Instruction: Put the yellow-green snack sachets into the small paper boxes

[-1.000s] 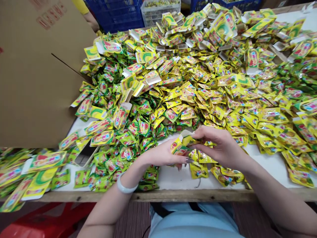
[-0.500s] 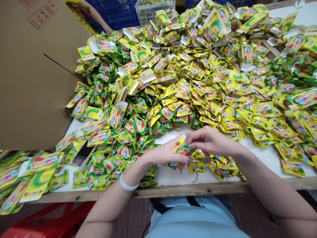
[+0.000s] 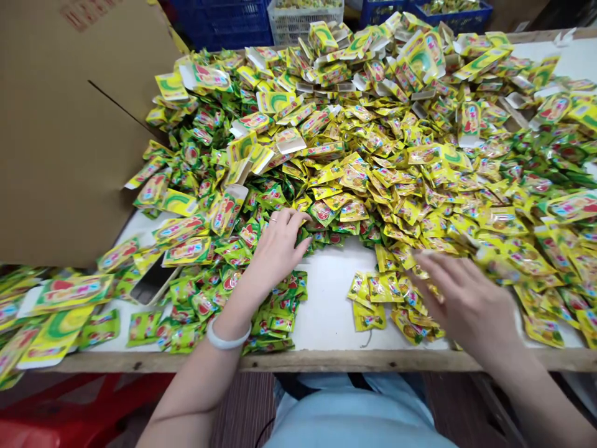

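Note:
My left hand (image 3: 280,249) lies palm down on green watermelon-print packets (image 3: 233,280), its fingers curved over the pile and the thumb held apart. I see nothing held in it. To the right, my right hand (image 3: 471,305) is blurred by motion above the yellow pineapple-print packets (image 3: 385,288). A gap shows between its thumb and outstretched fingers, and no held thing can be made out. Just beyond that hand is a smeared yellow shape, too blurred to name. Flat printed cartons (image 3: 226,208) with open ends lie across the heap.
On the left stands a large brown cardboard box (image 3: 69,162). A phone (image 3: 153,281) lies among the packets near it. Blue crates (image 3: 224,25) and a white crate (image 3: 305,22) stand behind the table. The wooden table edge (image 3: 326,361) runs along the front, with a red stool (image 3: 84,410) below.
My hands were together around a small printed carton; now they are apart and it is in neither. The left moved up-left onto green packets, the right moved right over yellow ones.

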Tool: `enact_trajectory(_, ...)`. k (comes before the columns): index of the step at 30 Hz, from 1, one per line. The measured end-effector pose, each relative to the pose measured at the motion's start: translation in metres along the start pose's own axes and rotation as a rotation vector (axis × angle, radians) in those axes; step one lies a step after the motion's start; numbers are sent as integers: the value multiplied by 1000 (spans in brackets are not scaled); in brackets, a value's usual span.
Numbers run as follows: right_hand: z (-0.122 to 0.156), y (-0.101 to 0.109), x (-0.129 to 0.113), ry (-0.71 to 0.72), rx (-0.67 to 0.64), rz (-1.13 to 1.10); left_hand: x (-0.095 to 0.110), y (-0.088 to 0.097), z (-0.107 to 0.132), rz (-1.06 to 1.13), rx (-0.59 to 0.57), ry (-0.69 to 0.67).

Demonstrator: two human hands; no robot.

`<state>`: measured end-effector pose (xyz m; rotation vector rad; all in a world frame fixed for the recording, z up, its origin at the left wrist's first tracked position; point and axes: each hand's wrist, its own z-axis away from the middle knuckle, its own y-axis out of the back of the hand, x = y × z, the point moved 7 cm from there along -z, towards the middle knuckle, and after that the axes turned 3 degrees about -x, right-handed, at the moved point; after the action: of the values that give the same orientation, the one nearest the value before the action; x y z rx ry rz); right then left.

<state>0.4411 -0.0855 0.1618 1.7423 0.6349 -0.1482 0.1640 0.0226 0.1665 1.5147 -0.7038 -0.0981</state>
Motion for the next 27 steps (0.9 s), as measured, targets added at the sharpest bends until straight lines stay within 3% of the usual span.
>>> enact_trajectory(3, 14, -45, -28, 161, -235, 279, -5, -3, -2, -117, 43, 36)
enact_trajectory(5, 16, -54, -36, 234, -266, 354, -4, -5, -7, -139, 111, 49)
enact_trajectory(7, 12, -51, -34, 246, -240, 357, 0, -6, -14, -153, 196, 25)
enact_trajectory(11, -12, -34, -27, 249, -225, -14, 9, -12, -30, -128, 243, -89)
enact_trajectory(14, -37, -24, -24, 176, -210, -352, 5, -16, -35, -15, 205, -128)
enact_trajectory(16, -54, -24, -24, 107, -220, -447, 2, -22, -35, 41, 151, -160)
enact_trajectory(18, -70, -26, -26, 58, -231, -479, 0, -27, -34, 84, 126, -186)
enact_trajectory(22, -89, -36, -23, -51, -234, -623, -8, -25, -31, 200, 226, -184)
enact_trajectory(25, -93, -51, -13, -158, -207, -832, -7, -20, -25, 192, 290, -213)
enact_trajectory(27, -90, -62, -7, -233, -170, -970, 2, -14, -18, 193, 346, -302)
